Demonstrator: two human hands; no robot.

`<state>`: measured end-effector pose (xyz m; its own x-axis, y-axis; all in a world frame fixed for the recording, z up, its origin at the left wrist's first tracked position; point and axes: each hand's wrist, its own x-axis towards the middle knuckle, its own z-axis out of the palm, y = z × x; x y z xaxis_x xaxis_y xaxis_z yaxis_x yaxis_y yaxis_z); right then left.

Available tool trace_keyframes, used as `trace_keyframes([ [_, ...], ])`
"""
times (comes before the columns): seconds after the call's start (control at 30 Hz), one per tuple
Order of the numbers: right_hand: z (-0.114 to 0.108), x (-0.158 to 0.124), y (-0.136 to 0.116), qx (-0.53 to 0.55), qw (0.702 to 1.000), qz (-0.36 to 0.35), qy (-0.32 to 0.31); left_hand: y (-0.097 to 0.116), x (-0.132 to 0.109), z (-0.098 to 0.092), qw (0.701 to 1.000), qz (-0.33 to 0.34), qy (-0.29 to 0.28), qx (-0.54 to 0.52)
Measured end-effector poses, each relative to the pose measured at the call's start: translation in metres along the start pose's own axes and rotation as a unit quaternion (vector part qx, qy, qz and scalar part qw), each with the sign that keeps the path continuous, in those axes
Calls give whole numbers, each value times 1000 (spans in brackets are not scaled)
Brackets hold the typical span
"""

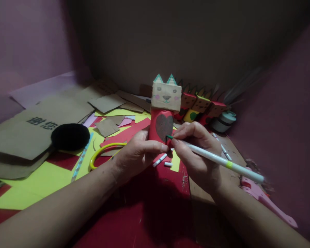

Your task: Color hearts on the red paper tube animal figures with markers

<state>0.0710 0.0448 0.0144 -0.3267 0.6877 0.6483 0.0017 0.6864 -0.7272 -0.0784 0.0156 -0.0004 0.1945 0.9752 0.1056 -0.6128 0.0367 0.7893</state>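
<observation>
My left hand [138, 151] is closed round the lower part of a cardboard cat figure [166, 98], holding it upright. The figure has a box-shaped tan head with a drawn face, two green-and-white striped ears and a red tube body. A dark heart [164, 126] covers the front of the body. My right hand [200, 151] pinches a white marker pen [209, 155] with a yellow-green band. Its green tip touches or nearly touches the heart's lower edge. Below the figure lie a pen cap [168, 164] and a yellow paper strip [175, 161].
Yellow-handled scissors [95, 156], a black round object [70, 137], a patterned pencil [82, 156] and cardboard sheets [46, 120] lie leftward. Several similar cat figures [200, 106] stand at back right beside a pale-lidded container [224, 121]. A pink glue gun [267, 199] lies at right.
</observation>
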Motion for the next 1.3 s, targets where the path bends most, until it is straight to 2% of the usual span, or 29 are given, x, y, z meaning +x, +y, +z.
trace_keyframes([
  [0.13, -2, 0, 2, -9, 999, 27, 23, 1, -1, 1, 1000, 0, 11, 2],
  [0.37, 0, -1, 0, -12, 1000, 7, 18, -1, 0, -2, 1000, 8, 13, 10],
  [0.67, -1, 9, 3, 104, 983, 37, 144, 1, -5, -1, 1000, -23, 18, 6],
  [0.9, -1, 8, -2, 116, 986, 45, 116, -2, 4, -15, 998, -31, -23, -57],
  [1.03, -1, 10, -5, 162, 981, 49, 93, -2, 4, -23, 995, -34, -57, -80],
  [1.3, -3, 10, -4, 229, 969, 49, 75, -3, 3, -24, 997, -33, -39, -63],
])
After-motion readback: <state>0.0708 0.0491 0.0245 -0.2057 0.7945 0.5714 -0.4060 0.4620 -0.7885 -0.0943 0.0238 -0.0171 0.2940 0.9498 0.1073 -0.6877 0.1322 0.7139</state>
